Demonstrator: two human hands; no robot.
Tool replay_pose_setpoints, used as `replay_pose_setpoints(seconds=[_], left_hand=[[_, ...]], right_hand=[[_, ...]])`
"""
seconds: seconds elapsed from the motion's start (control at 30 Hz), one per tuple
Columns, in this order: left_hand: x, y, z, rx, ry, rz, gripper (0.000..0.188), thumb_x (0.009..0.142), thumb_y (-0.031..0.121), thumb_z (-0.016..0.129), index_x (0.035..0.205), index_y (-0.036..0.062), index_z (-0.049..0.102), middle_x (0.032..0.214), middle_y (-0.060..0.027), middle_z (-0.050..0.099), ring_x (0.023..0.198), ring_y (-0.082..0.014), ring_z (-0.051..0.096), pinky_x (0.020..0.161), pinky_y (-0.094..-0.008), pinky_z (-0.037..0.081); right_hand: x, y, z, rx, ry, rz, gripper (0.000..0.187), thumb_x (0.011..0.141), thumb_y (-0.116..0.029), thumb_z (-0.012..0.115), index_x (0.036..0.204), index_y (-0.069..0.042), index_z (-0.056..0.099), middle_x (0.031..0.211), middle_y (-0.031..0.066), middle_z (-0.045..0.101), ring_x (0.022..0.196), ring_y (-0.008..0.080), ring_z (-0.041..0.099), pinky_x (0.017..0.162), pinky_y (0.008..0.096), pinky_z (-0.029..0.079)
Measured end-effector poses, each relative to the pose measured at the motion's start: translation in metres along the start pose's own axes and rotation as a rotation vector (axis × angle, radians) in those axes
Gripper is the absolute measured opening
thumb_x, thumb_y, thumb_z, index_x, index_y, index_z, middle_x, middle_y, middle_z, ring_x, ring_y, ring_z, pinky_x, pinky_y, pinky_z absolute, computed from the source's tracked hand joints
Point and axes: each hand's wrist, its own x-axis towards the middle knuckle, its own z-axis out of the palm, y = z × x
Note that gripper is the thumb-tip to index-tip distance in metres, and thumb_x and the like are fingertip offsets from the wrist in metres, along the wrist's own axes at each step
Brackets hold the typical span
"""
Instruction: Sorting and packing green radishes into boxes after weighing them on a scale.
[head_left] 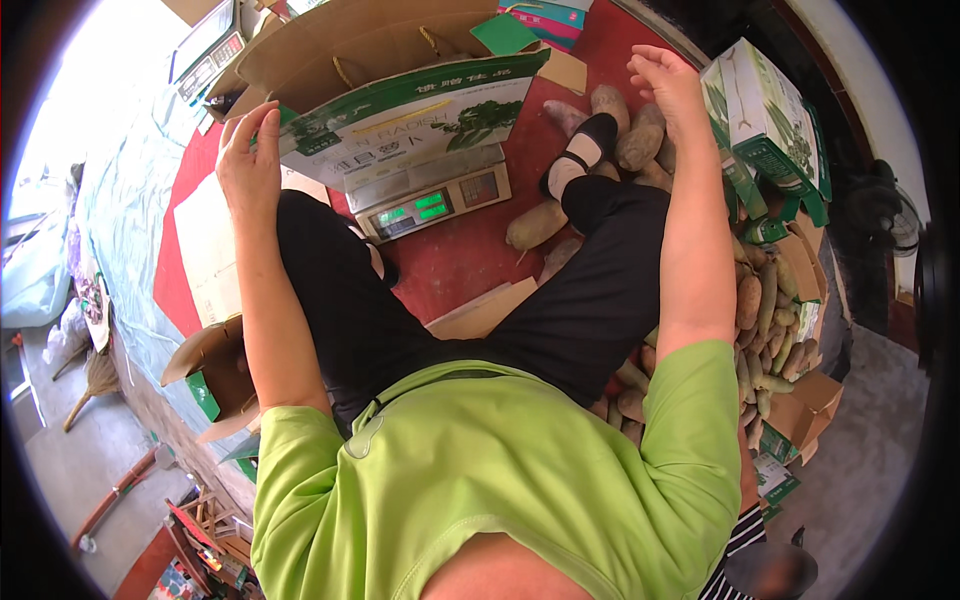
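Note:
A large white and green cardboard box [400, 130], open at the top, with yellow rope handles, stands on a digital scale [435, 207] with lit green displays. My left hand [248, 150] is closed at the box's left edge, fingers bent around its corner. Raised above the floor at the far right, my right hand [668, 88] is open, its fingers loosely curled and apart with nothing visible in them. Below and left of it, large brown-skinned radishes [640, 145] lie by my foot. Another radish [536, 225] rests beside the scale.
A pile of radishes [765, 320] fills the right side. Above it stands a white and green carton [760, 110]. An opened brown box [222, 370] lies by my left elbow. Another scale [208, 55] stands at the far left. A fan [890, 215] is on the right.

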Motion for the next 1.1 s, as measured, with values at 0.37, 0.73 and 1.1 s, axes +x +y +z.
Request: replay_pose_setpoints(seconds=[0.37, 0.73, 1.1], left_hand=[[0.003, 0.002, 0.001, 0.021, -0.026, -0.023, 0.021, 0.087, 0.028, 0.059, 0.097, 0.0113, 0.068, 0.093, -0.0057, 0.063, 0.09, -0.0169, 0.059, 0.079, -0.0276, 0.044], [0.001, 0.006, 0.004, -0.059, -0.005, 0.065, 0.018, 0.084, 0.023, 0.062, 0.093, 0.0086, 0.068, 0.087, -0.0068, 0.061, 0.085, -0.0198, 0.058, 0.075, -0.0297, 0.045], [0.005, 0.014, 0.003, -0.098, -0.016, 0.087, 0.016, 0.082, 0.017, 0.063, 0.094, 0.0072, 0.067, 0.09, -0.0085, 0.06, 0.088, -0.0222, 0.057, 0.079, -0.0306, 0.044]], right_hand=[[0.004, -0.003, 0.0, -0.027, -0.016, 0.012, 0.029, 0.083, -0.022, 0.059, 0.109, -0.008, 0.06, 0.094, 0.0008, 0.064, 0.079, 0.0076, 0.057, 0.069, 0.0215, 0.043], [0.004, -0.007, 0.008, -0.033, -0.031, -0.003, 0.03, 0.083, -0.021, 0.059, 0.109, -0.006, 0.059, 0.094, 0.0022, 0.064, 0.079, 0.0086, 0.057, 0.069, 0.0217, 0.043], [0.004, -0.018, 0.024, -0.04, -0.1, -0.212, 0.031, 0.081, -0.019, 0.064, 0.108, -0.004, 0.06, 0.091, 0.002, 0.062, 0.081, 0.009, 0.055, 0.071, 0.0229, 0.043]])
